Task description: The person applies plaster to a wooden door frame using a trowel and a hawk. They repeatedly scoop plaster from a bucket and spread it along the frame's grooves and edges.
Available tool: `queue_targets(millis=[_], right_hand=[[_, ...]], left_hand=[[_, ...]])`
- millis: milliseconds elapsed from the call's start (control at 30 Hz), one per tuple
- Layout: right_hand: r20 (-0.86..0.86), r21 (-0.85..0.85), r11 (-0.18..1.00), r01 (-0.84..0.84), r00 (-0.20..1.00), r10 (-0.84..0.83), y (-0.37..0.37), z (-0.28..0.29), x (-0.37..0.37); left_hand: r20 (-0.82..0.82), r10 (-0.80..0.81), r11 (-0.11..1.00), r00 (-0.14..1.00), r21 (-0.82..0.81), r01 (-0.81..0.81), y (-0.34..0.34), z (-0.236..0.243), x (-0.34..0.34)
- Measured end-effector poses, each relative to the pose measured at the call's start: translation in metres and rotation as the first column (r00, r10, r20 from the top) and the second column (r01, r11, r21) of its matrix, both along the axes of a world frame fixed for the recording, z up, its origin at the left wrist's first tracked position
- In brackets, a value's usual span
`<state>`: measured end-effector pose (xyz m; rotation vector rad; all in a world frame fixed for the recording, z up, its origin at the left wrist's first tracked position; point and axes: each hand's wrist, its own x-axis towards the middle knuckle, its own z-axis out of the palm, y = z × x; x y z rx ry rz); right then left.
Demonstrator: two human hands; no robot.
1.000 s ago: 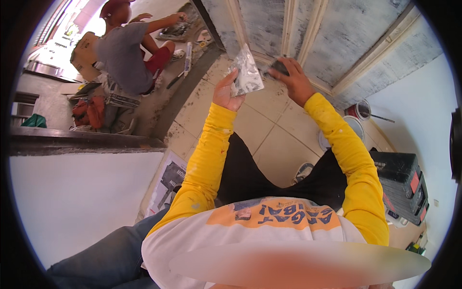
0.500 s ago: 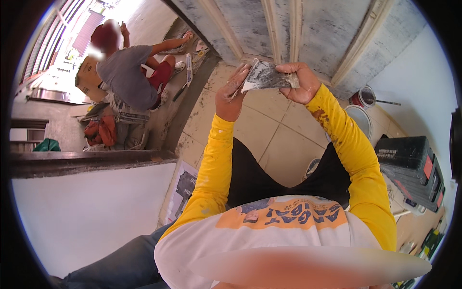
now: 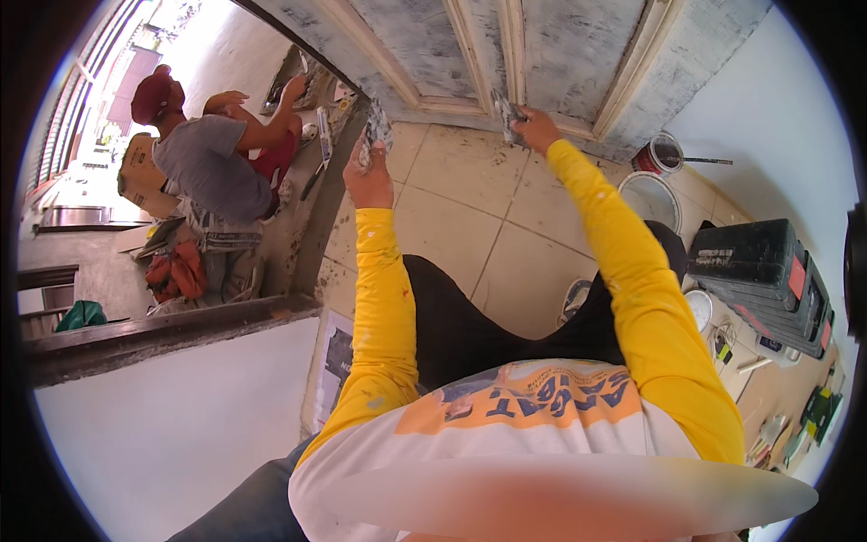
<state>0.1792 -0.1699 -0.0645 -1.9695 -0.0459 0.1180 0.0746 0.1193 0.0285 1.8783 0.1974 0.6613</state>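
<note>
1. My left hand (image 3: pixel 368 181) is curled closed around a putty-smeared flat tool (image 3: pixel 377 125), near the grey panelled door (image 3: pixel 564 54)'s lower left corner.
2. My right hand (image 3: pixel 539 131) has its fingers closed on a putty knife (image 3: pixel 504 117), before the door's lower rail; whether they touch, I cannot tell.
3. A red can (image 3: pixel 647 159) stands by the door's lower right corner.

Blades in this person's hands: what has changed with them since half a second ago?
The hands have parted. The left hand has drawn away leftward, holding the left blade; the right hand has moved slightly toward the door, its right blade by the door's lower part, contact unclear. No letting go shows. The red pail and black case stayed put.
</note>
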Motion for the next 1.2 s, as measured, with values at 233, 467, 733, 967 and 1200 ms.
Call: queue_targets(millis=[233, 467, 733, 967, 1200], right_hand=[[0.15, 0.101, 0.905, 0.414, 0.893, -0.425, 0.063, -0.074, 0.007], [0.209, 0.126, 0.88, 0.459, 0.855, -0.476, 0.085, -0.073, 0.021], [0.28, 0.012, 0.908, 0.418, 0.871, -0.405, 0.089, -0.074, 0.025], [0.166, 0.108, 0.937, 0.332, 0.923, -0.346, 0.076, -0.09, 0.006], [0.374, 0.07, 0.864, 0.498, 0.79, -0.486, 0.116, -0.094, 0.038]], left_hand=[[0.034, -0.047, 0.997, 0.998, 0.067, 0.044, -0.003, 0.002, -0.003], [-0.013, -0.097, 0.995, 0.995, 0.02, 0.097, 0.006, 0.002, -0.003], [0.026, -0.059, 0.987, 0.998, 0.15, 0.054, 0.004, 0.0, 0.0], [0.036, -0.077, 0.98, 0.996, 0.189, 0.069, -0.001, -0.002, 0.007], [0.049, -0.081, 0.984, 0.996, 0.165, 0.072, -0.001, -0.002, 0.003]])
